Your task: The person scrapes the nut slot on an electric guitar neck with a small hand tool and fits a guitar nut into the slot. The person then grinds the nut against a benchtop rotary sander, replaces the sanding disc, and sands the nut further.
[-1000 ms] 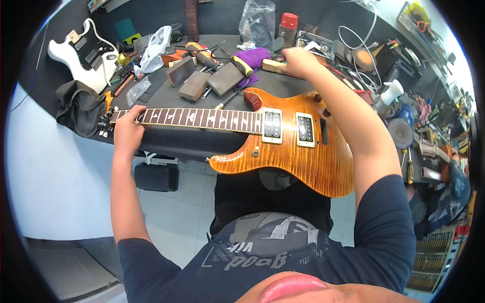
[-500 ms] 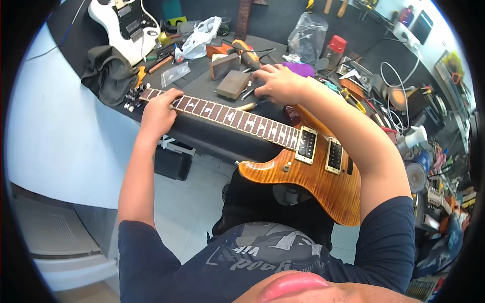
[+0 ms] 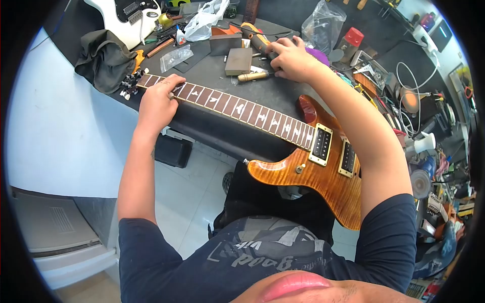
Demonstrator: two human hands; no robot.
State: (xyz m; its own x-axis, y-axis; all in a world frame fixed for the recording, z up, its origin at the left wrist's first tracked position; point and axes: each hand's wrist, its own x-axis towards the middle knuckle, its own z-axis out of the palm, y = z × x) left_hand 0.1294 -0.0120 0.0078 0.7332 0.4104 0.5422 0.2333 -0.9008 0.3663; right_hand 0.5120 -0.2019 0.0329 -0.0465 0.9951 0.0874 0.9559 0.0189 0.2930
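An amber flame-top electric guitar [image 3: 283, 169] lies across my lap, its neck over the bench edge; I see no strings on its fretboard [image 3: 240, 108]. My left hand [image 3: 159, 98] is closed around the neck near the headstock [image 3: 132, 83]. Reaching over the bench beyond the guitar, my right hand [image 3: 293, 60] has its fingers bent and apart, with nothing visible in them. Just left of it lies a wooden-handled tool [image 3: 252, 77], whose far end is hidden near the hand. A grey-brown block [image 3: 238, 61] sits behind that handle.
On the bench [image 3: 212, 83] lie an orange-and-black tool [image 3: 255, 35], a clear plastic bag [image 3: 177, 58] and a dark cloth [image 3: 105, 60]. A white guitar body [image 3: 126, 20] is at the back left. Tools and cables crowd the right side, with a red-capped container [image 3: 352, 40].
The view has shifted, and the guitar sits slightly further right in it. My right hand has moved up and right, uncovering more of the wooden handle. My left hand stays on the neck.
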